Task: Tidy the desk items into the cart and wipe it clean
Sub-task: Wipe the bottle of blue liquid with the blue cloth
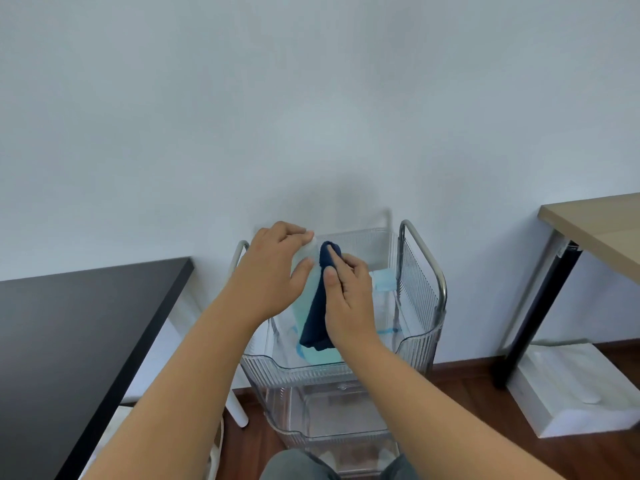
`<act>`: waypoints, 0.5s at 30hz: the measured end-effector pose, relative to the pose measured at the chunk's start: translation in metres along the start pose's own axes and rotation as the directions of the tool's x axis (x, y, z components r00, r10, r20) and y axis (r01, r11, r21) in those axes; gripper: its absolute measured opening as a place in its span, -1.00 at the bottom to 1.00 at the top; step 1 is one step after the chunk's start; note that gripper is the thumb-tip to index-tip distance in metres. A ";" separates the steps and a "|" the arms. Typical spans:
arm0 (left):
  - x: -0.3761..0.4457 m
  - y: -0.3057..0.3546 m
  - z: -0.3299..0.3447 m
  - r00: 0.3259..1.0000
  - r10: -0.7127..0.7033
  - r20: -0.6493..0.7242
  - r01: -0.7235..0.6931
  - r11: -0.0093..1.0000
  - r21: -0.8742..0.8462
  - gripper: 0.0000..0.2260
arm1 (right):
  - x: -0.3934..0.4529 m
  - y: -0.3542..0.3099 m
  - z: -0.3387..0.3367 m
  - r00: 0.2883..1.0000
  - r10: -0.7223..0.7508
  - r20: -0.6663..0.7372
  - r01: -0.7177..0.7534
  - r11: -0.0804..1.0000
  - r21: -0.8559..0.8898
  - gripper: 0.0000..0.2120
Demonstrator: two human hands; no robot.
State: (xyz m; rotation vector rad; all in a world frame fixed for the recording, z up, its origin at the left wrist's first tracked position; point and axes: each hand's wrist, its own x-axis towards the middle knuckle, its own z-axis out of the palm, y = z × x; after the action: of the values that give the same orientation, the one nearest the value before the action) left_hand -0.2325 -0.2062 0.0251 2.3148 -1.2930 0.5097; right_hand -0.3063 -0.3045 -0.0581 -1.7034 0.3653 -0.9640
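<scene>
Item, top tier: we record a clear ribbed plastic cart (420, 344) with a chrome frame, standing against the white wall (311, 98) between two worktops. Its top bin holds pale sheets with blue markings and a light blue item near the back right corner; we cannot tell what these are.

Item, in hand above that bin: a translucent bottle (306, 271) with pale blue-green liquid and a white cap. Our left hand (273, 271) grips its upper part, fingers curled over the cap end and thumb (304, 268) pressed on its side. The bottle is tilted, its base low over the bin.

Item, against the bottle: a dark blue cloth (318, 306), folded, lying along the bottle's right side. Our right hand (349, 299) holds it there, with the thumb and forefinger pinching its upper end.

Item, lower tiers: two further clear bins below; contents not legible.

Item, surroundings: black worktop (76, 334) at left, bare where visible; light wood worktop (602, 226) on a black leg at right; white flat box (581, 393) on the wooden floor (460, 393) beneath it.
</scene>
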 end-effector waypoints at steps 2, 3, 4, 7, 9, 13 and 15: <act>0.002 -0.001 -0.002 0.998 -0.028 -0.061 0.028 1.000 -0.002 -0.71 | 0.011 -0.006 0.002 1.000 -0.027 0.006 0.027 0.997 -0.072 -0.60; 0.004 -0.002 -0.003 0.995 -0.044 -0.089 0.042 0.999 -0.025 -0.73 | 0.020 -0.008 0.002 0.999 -0.020 0.029 0.023 0.994 -0.108 -0.63; 0.005 -0.003 -0.004 0.993 -0.055 -0.103 0.049 0.997 -0.063 -0.75 | 0.031 -0.011 0.002 0.997 0.016 0.074 -0.006 0.992 -0.126 -0.67; 0.008 -0.010 -0.006 0.993 -0.081 -0.086 0.064 0.980 -0.188 -0.78 | 0.065 -0.019 -0.006 0.924 0.233 0.303 -0.227 0.972 -0.054 -0.68; 0.008 -0.015 -0.008 0.993 -0.091 -0.069 0.072 0.967 -0.246 -0.78 | 0.076 -0.024 -0.012 0.841 0.345 0.416 -0.393 0.919 0.033 -0.69; 0.002 -0.023 -0.010 0.992 -0.123 -0.013 0.109 0.919 -0.379 -0.79 | 0.058 -0.011 -0.006 0.896 0.339 0.288 -0.364 0.931 0.037 -0.75; -0.002 -0.026 -0.011 0.989 -0.146 0.024 0.142 0.892 -0.430 -0.76 | 0.035 -0.001 0.001 0.974 0.165 0.154 -0.165 0.986 -0.009 -0.72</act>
State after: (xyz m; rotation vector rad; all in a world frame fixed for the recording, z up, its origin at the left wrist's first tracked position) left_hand -0.2123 -0.1865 0.0283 2.0090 -1.0866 0.1602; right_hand -0.2841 -0.3271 -0.0428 -1.7028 0.3956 -0.7065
